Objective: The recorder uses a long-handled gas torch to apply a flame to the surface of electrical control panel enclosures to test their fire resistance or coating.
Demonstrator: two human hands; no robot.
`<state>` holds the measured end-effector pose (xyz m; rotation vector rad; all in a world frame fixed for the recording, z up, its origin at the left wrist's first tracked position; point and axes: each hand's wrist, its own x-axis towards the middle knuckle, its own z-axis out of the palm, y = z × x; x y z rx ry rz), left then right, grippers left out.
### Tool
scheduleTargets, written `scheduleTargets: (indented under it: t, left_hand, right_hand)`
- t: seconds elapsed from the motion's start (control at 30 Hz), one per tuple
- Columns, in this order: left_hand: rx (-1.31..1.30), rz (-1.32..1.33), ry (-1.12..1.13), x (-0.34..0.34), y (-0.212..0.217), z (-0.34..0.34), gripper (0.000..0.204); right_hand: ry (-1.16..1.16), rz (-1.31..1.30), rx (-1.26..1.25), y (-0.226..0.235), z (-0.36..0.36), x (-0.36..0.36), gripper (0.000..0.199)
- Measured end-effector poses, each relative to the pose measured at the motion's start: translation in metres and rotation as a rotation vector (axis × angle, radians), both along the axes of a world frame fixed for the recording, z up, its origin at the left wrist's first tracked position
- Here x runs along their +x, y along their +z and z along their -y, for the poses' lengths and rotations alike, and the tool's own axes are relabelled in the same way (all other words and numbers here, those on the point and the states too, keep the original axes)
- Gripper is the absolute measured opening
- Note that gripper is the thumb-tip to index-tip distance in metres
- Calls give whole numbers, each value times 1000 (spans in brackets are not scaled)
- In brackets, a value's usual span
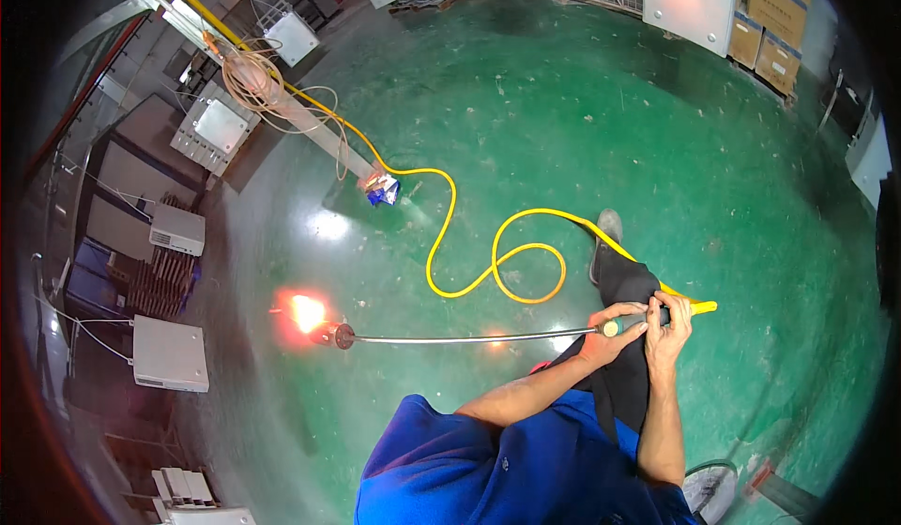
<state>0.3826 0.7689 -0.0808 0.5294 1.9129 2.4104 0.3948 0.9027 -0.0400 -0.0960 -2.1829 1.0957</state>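
I hold a long metal torch lance (469, 339) level over the green floor. My left hand (615, 330) grips the green handle at its near end. My right hand (671, 322) is closed on the grip just behind it, where the yellow hose (441, 243) joins. The burner head (340, 335) at the far end points left, and a bright orange flame (302, 312) burns just beyond it. The hose loops across the floor and runs away to the upper left.
Grey and white metal units (169, 354) and stacked panels line the left side. A small blue and white packet (383, 190) lies near the hose. Cardboard boxes (777, 9) and a white cabinet (690, 0) stand at the far right. My shoe (607, 229) rests beside the hose loop.
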Motion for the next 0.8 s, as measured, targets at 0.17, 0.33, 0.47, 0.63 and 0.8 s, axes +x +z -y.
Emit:
scheduleTargets:
  t: [0.17,0.33,0.47,0.63,0.8]
  left_hand:
    - [-31,-33,24,-1,1,1,26]
    - [-58,-18,15,-2,1,2,26]
    - [-55,-13,16,-2,3,2,26]
    - [-21,-23,8,-1,6,2,24]
    - [-20,-20,-2,-2,8,3,24]
  right_hand:
    - [1,-8,-3,0,0,0,11]
    - [12,-6,1,-1,-1,-1,11]
    - [12,-2,5,-1,-1,-1,11]
    - [11,5,4,0,0,-1,11]
    - [9,1,-1,0,0,-1,11]
